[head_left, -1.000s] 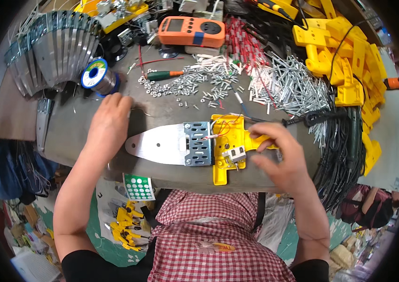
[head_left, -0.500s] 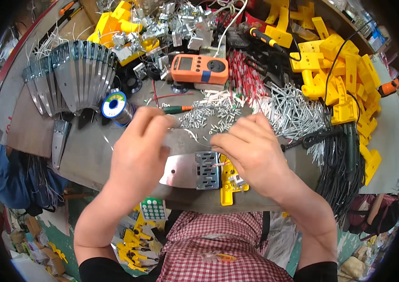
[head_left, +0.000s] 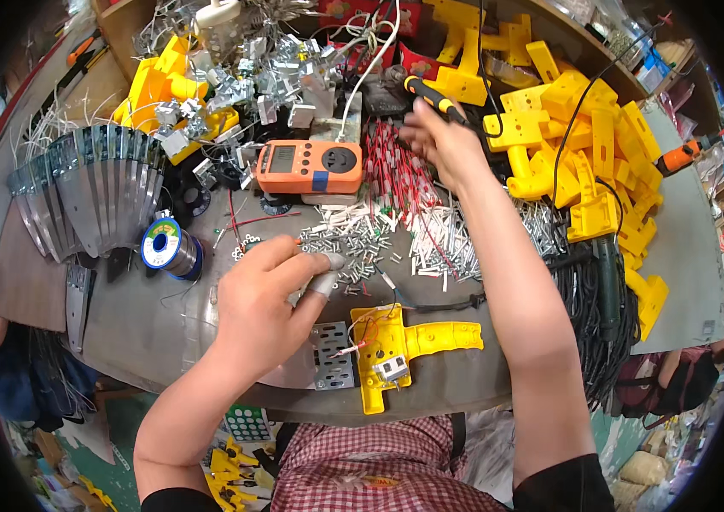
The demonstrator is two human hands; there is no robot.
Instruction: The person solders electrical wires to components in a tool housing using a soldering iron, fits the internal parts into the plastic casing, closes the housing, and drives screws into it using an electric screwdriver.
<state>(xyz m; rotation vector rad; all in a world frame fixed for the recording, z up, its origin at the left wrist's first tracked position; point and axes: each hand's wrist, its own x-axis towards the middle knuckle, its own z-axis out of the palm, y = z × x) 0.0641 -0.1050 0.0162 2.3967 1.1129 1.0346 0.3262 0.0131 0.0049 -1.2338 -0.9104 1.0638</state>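
My left hand (head_left: pixel 272 294) hovers over the bench beside loose small screws (head_left: pixel 353 247), thumb and forefinger pressed together in pale finger covers; whatever lies between them is hidden. At the far side my right hand (head_left: pixel 451 149) reaches out, slightly blurred, fingers apart, close to a yellow-and-black tool handle (head_left: pixel 434 96). Near the front edge lies an open yellow plastic housing (head_left: pixel 383 341) with a side handle, thin wires and a small white switch-like part (head_left: pixel 392 369). A slotted metal plate (head_left: pixel 334 354) adjoins its left side. A black cable (head_left: pixel 443 305) runs to the right behind it.
An orange meter (head_left: pixel 309 166) and a solder spool (head_left: pixel 171 247) stand behind. Fanned metal blades (head_left: pixel 93 188) fill the left. Yellow housings (head_left: pixel 592 145) pile up at right above bundled black cables (head_left: pixel 588 316). Red wires (head_left: pixel 396 166) and white-sleeved pins (head_left: pixel 439 243) lie between.
My right hand has left the area above the yellow housing and moved far forward to the tool handle. My left hand has lowered slightly. The view has shifted, showing the whole housing.
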